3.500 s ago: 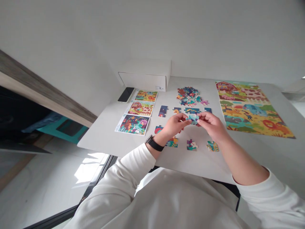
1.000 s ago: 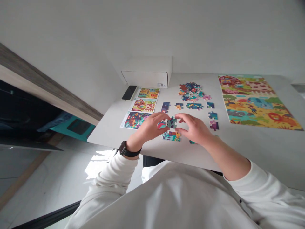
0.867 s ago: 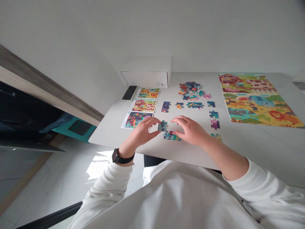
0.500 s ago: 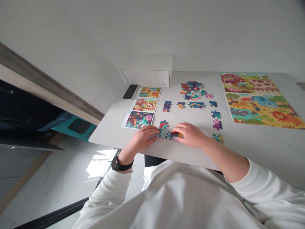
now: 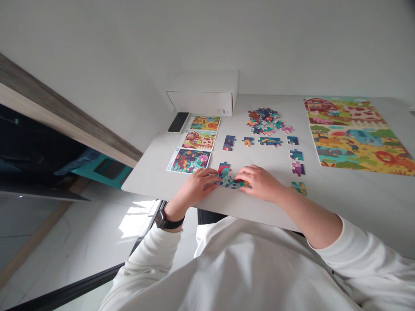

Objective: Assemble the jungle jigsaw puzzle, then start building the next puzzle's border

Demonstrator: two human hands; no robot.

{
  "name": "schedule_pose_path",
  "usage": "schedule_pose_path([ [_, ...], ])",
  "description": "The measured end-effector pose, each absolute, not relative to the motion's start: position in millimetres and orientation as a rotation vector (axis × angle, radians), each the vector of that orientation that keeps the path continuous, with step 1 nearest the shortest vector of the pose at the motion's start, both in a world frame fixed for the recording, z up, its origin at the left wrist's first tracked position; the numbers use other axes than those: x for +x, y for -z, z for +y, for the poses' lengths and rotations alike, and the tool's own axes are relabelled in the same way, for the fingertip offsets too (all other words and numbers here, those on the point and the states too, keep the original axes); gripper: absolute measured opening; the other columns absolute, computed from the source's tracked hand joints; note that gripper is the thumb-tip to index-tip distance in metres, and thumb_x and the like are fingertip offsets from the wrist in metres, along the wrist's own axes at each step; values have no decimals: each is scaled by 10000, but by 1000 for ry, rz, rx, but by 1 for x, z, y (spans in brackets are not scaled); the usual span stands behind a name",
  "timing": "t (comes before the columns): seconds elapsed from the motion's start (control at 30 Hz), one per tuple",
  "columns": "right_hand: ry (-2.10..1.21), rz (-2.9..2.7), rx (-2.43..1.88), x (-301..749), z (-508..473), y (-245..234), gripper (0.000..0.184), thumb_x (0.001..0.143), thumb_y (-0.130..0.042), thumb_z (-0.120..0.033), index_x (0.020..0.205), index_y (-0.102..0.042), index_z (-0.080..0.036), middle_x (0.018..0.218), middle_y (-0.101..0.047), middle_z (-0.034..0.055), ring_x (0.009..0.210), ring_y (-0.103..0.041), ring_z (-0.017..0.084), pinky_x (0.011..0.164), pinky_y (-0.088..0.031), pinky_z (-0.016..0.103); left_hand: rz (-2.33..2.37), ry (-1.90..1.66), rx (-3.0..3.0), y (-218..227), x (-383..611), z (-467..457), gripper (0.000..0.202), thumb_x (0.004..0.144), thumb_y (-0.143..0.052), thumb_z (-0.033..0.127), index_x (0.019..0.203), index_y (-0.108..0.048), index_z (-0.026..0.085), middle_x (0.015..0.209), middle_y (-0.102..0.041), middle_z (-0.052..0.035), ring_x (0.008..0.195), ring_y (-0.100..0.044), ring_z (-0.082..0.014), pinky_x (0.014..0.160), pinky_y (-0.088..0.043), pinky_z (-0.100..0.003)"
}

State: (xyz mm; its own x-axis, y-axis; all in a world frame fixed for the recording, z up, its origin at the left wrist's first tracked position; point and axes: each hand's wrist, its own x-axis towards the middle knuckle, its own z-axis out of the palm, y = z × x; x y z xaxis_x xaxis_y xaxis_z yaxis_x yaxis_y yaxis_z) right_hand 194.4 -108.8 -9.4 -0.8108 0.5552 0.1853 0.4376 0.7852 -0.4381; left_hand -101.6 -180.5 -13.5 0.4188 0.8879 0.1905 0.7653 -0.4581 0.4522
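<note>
Both hands are on jigsaw puzzle pieces (image 5: 228,182) lying near the table's front edge. My left hand (image 5: 201,185) grips their left end, thumb and fingers pinched on it. At the right end, my right hand (image 5: 257,181) has its fingers closed on a piece with red and yellow on it, partly hidden beneath them. A small blue and red piece (image 5: 224,166) rises from the top of this row. Further right stands a column of loose pieces (image 5: 296,154), with a green and yellow piece (image 5: 299,188) by my right forearm.
A heap of pieces (image 5: 264,120) lies at the back, with a row of pieces (image 5: 270,141) before it. To the left are a picture sheet (image 5: 191,160), a phone (image 5: 178,122) and a white box (image 5: 201,102). Two assembled puzzles (image 5: 353,142) lie at the right.
The view has shifted slightly. The gap between the pieces under my hands looks narrower, the left and right parts now pressed together. Both hands keep their grip.
</note>
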Motion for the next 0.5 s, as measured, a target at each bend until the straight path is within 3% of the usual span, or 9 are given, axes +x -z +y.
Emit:
schedule_pose_path([
  [0.5, -447, -2738, -833, 196, -111, 5, 228, 924, -820, -241, 1151, -820, -233, 1105, -749, 99, 1035, -691, 285, 946, -530, 420, 1431, -647, 2399, 8, -94, -176, 260, 1048, -653, 315, 1251, -811, 278, 1450, -724, -92, 1285, -677, -285, 1154, -512, -492],
])
